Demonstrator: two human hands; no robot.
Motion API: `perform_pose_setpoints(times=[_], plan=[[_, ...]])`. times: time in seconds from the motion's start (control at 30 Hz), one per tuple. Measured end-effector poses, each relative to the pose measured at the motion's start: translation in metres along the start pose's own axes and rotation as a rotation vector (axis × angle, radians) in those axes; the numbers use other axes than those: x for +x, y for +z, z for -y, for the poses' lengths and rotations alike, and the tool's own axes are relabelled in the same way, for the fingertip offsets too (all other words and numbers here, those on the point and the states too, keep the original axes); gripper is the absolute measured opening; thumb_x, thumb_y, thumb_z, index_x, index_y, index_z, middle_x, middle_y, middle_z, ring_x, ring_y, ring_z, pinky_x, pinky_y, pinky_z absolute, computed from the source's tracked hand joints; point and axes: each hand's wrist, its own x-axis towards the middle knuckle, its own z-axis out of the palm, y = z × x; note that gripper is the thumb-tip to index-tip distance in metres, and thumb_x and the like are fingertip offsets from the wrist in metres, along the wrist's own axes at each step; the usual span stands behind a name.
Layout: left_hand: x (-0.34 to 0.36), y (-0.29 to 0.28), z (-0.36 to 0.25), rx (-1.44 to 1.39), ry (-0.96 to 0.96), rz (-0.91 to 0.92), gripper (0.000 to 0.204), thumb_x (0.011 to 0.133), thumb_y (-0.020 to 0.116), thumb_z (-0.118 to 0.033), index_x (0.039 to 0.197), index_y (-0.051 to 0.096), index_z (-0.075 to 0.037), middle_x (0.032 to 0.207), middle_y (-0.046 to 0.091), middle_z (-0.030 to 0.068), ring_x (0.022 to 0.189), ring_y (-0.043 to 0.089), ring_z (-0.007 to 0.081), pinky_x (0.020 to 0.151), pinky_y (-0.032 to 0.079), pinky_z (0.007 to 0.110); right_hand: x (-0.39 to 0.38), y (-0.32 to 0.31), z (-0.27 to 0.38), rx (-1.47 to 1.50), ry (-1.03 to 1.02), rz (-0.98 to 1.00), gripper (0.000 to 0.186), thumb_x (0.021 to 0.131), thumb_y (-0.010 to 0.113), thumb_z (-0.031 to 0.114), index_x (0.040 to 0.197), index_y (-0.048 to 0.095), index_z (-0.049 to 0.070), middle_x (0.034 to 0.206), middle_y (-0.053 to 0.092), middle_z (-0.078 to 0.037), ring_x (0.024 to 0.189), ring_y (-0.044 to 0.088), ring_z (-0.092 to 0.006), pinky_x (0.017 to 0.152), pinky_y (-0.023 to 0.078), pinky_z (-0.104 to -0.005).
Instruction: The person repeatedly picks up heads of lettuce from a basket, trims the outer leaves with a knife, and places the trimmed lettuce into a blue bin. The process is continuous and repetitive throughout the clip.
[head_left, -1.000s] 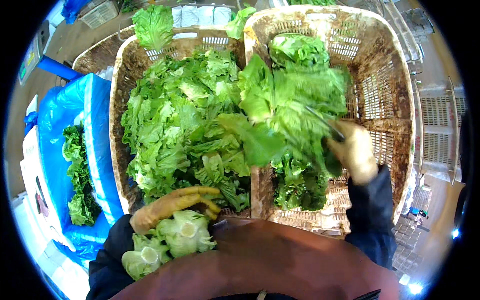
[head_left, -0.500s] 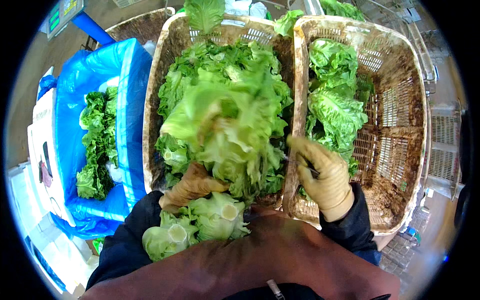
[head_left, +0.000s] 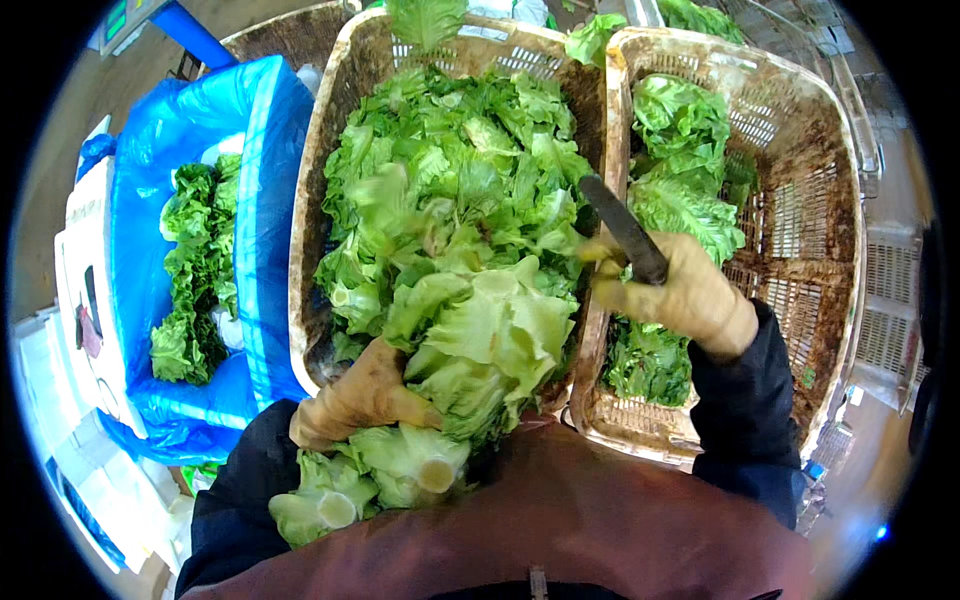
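My left hand (head_left: 355,398), in a tan glove, grips a head of lettuce (head_left: 495,335) at the near end of the middle crate. Two more lettuce heads, one with its pale cut stem facing me (head_left: 412,468) and another (head_left: 325,502) beside it, rest between my left forearm and my brown apron. My right hand (head_left: 690,295), gloved too, is closed around a knife (head_left: 625,230) whose dark blade points up and left over the shared crate rims. Loose lettuce leaves (head_left: 480,150) fill the middle crate, and a blurred leaf (head_left: 380,200) shows over them.
The dirty plastic middle crate (head_left: 303,230) stands in front of me. Against its right side is another crate (head_left: 855,250) with lettuce heads (head_left: 685,200) along its left wall. To the left, a container lined with blue plastic (head_left: 270,200) holds lettuce (head_left: 195,270).
The right hand has risen and turned, bringing the knife blade into plain sight. The held lettuce has shifted right and nearer, and the blurred mass of leaves over the crate has dropped away.
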Motion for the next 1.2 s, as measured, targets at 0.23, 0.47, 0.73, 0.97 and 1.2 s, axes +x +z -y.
perform_pose_setpoints(times=[0.23, 0.47, 0.73, 0.97, 1.2], plan=[[0.005, 0.0, -0.01, 0.16, 0.146, 0.017, 0.104, 0.056, 0.093, -0.007, 0.147, 0.041, -0.004, 0.14, 0.053, 0.0057, 0.129, 0.047, 0.0185, 0.112, 0.036, 0.034, -0.007, 0.007, 0.032, -0.62, -0.266, -0.401, 0.034, 0.082, 0.07, 0.007, 0.115, 0.066, 0.006, 0.1, 0.07, -0.014, 0.087, 0.071, -0.0269, 0.073, 0.059, -0.0363], [-0.005, 0.004, -0.02, 0.036, -0.021, 0.095, 0.101, 0.06, 0.092, -0.002, 0.147, 0.041, -0.004, 0.139, 0.055, 0.0049, 0.127, 0.049, 0.0175, 0.111, 0.037, 0.034, 0.019, 0.001, 0.003, -1.277, -0.012, 0.004, 0.036, 0.08, 0.065, 0.005, 0.115, 0.069, 0.014, 0.107, 0.072, -0.012, 0.082, 0.071, -0.0295, 0.069, 0.059, -0.0399], [0.001, 0.005, -0.016, 0.053, -0.03, 0.129, 0.102, 0.059, 0.095, -0.008, 0.146, 0.043, -0.005, 0.14, 0.054, 0.0049, 0.128, 0.049, 0.0181, 0.111, 0.037, 0.034, -0.003, 0.049, 0.084, -0.735, -0.519, 0.018, 0.051, 0.071, 0.083, 0.01, 0.118, 0.066, 0.003, 0.104, 0.071, -0.01, 0.097, 0.07, -0.026, 0.08, 0.059, -0.0375], [-0.005, 0.015, -0.018, 0.044, 0.026, 0.142, 0.1, 0.06, 0.093, -0.003, 0.147, 0.043, -0.004, 0.141, 0.054, 0.005, 0.129, 0.048, 0.0153, 0.112, 0.036, 0.031, 0.005, 0.026, 0.036, -0.217, -0.539, -0.101, 0.054, 0.077, 0.066, -0.009, 0.129, 0.063, 0.005, 0.123, 0.068, -0.01, 0.113, 0.064, -0.0233, 0.087, 0.054, -0.0315], [-0.007, 0.007, -0.018, 0.203, 0.111, 0.124, 0.11, 0.059, 0.092, -0.002, 0.152, 0.034, -0.005, 0.147, 0.048, 0.0062, 0.134, 0.043, 0.017, 0.114, 0.032, 0.033, -0.017, 0.007, 0.05, -0.675, -0.508, -0.518, 0.06, 0.079, 0.073, 0.001, 0.136, 0.059, 0.016, 0.136, 0.06, -0.018, 0.12, 0.062, -0.0269, 0.1, 0.051, -0.0341]])
